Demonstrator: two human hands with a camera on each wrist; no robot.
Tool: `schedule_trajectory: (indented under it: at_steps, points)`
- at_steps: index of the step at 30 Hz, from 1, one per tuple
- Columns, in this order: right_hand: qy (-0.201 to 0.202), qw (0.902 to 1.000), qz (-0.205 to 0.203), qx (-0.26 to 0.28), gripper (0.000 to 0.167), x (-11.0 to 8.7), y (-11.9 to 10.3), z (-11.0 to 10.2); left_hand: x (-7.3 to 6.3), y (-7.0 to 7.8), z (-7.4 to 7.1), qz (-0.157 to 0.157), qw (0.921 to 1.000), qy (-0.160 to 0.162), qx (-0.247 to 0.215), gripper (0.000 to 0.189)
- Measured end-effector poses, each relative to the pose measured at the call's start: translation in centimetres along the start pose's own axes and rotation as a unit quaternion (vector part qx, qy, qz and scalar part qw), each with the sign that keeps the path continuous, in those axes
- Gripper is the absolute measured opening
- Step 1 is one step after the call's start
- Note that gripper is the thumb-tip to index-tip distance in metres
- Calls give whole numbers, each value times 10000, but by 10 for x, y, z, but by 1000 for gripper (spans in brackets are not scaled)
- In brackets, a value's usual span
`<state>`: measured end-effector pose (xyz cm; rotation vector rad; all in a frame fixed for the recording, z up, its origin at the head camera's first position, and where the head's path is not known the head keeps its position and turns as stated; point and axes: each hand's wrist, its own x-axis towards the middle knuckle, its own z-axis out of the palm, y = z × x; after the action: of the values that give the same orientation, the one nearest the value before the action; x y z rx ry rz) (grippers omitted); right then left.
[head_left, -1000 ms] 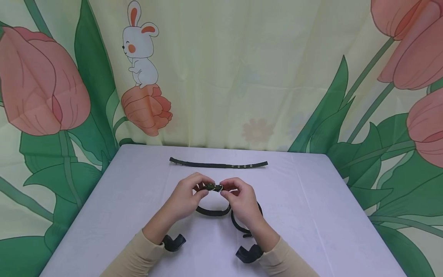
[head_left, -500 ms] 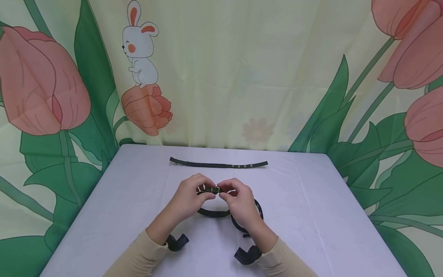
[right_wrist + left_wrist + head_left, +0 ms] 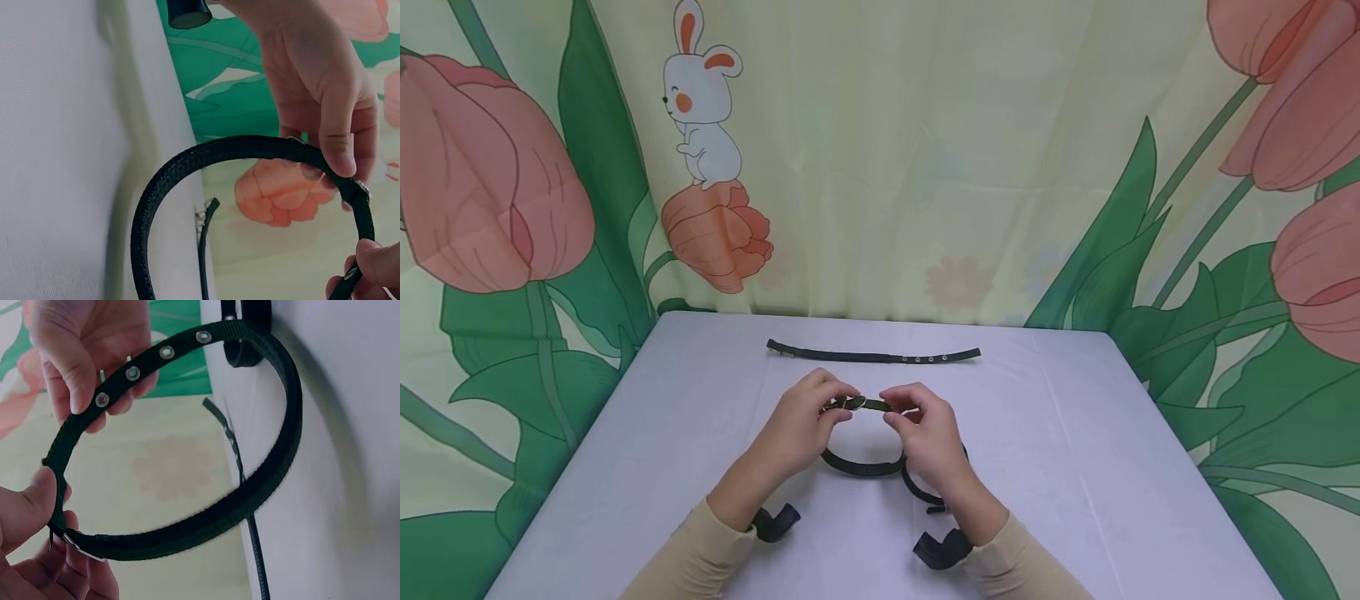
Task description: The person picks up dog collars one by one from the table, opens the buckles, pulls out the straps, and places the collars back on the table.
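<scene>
A dark collar [image 3: 865, 469], bent into a loop, is held upright over the table between both hands. My left hand [image 3: 801, 421] pinches its buckle end, where a metal ring shows. My right hand [image 3: 931, 429] pinches the strap [image 3: 876, 405] just right of the buckle. Seen from the left wrist, several metal eyelets [image 3: 166, 352] run along the band near the right thumb. In the right wrist view, the left fingers [image 3: 338, 137] grip beside the buckle [image 3: 362, 189], partly hidden by the strap.
A second collar [image 3: 917, 492], closed in a loop, stands on the white table [image 3: 1037, 467] behind my right wrist and is partly covered by it. Farther back a third collar [image 3: 850, 358] lies stretched out flat. A printed curtain [image 3: 880, 167] hangs behind the table.
Compared with half a second ago, my hands are slightly farther apart, with more strap showing between the fingertips. The buckle has shifted a little left. The other two collars have stayed put.
</scene>
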<state>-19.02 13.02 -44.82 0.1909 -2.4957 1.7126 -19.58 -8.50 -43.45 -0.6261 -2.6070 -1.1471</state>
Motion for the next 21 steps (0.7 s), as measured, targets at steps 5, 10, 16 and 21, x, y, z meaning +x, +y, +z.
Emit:
schedule_trajectory:
  at_steps: [5, 10, 16, 21]
  points:
    - [90, 9999, 8, -75, 37, 1, 0, -3, 2, -1, -5, -206, 9996, 143, 108, 29]
    - [175, 9997, -26, -169, 39, 2, -1, -6, 5, -4, -9, -94, 9993, 257, 255, 35]
    - [261, 9995, -122, -150, 38, 2, -1, -11, 5, -8, -12, -178, 9991, 308, 231, 28]
    - [524, 9982, -256, -129, 36, 4, 2, -17, 5, -12, -16, -370, 9974, 599, 176, 16]
